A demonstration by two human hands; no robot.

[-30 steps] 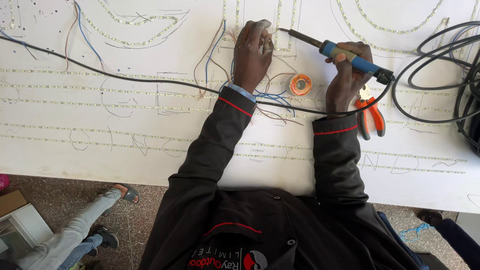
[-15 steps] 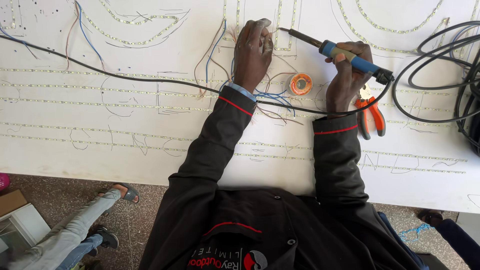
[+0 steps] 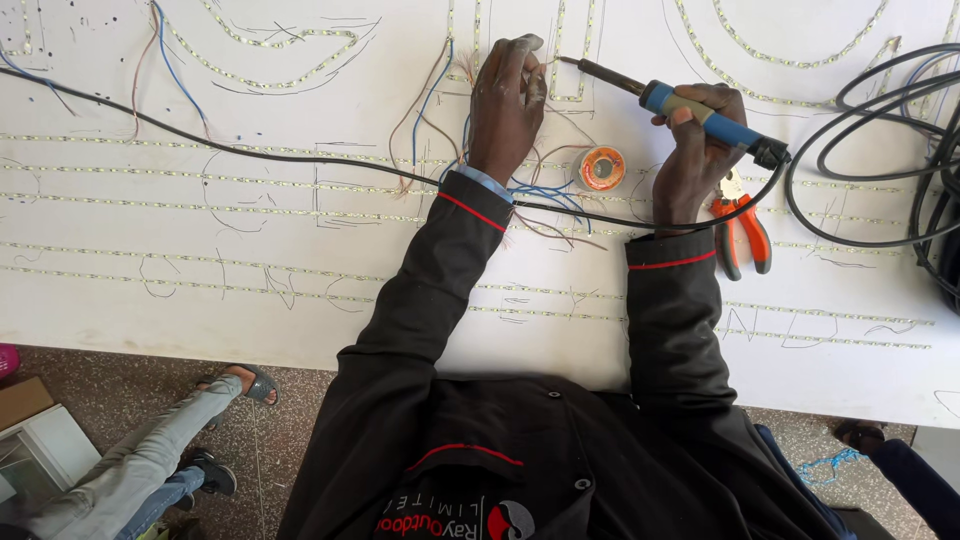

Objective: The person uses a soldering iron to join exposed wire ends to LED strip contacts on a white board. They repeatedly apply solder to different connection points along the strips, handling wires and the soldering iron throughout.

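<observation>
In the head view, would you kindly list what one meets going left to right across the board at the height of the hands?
Thin blue wire → left hand → orange solder reel → right hand holding the blue-handled soldering iron → orange-handled pliers → coiled black cables.

A large white sign panel point(image 3: 250, 290) fills the surface, flat and rectangular, crossed by long rows of small pale light strips and thin pencil outlines of big shapes. Down on the speckled floor at the lower left corner, a brown cardboard box point(image 3: 22, 400) lies just beside a flat white package point(image 3: 50, 450) with a pale, glassy face, both only partly in view. On the dark jacket at the bottom edge sits a small round red, white and black badge point(image 3: 510, 520) beside a line of lettering.
</observation>
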